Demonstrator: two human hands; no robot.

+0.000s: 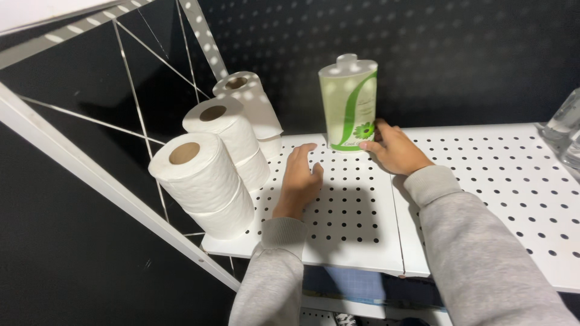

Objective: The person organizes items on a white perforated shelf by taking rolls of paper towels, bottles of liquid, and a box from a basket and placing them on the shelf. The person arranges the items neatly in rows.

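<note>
Backdrop: black pegboard wall (459,54) behind a white perforated shelf (483,175), with a white wire side frame (139,102) at the left.

Bottle: a tall pale bottle (349,102) with a green leaf-and-flower print stands upright near the back of the shelf, roughly mid-width, cap on.

Right hand: the right hand (396,148) touches the bottle's lower right side, fingers curled against its base; whether it is a full grip or only a steadying touch is hard to say (the far side is hidden).

Left hand: the left hand (300,178) lies flat and loose on the shelf, palm down, holding nothing, between the bottle and the rolls.

Rolls: 6 paper rolls (208,175), stacked in 3 pairs, 1 on another, line the left edge, near the left hand but apart from it.

Right edge: a clear item (565,124), probably plastic-wrapped, is only partly in view.

Progress: the bottle already stands on the shelf and the rolls look settled; judging by this, only letting go or a last nudge of the bottle remains.
</note>
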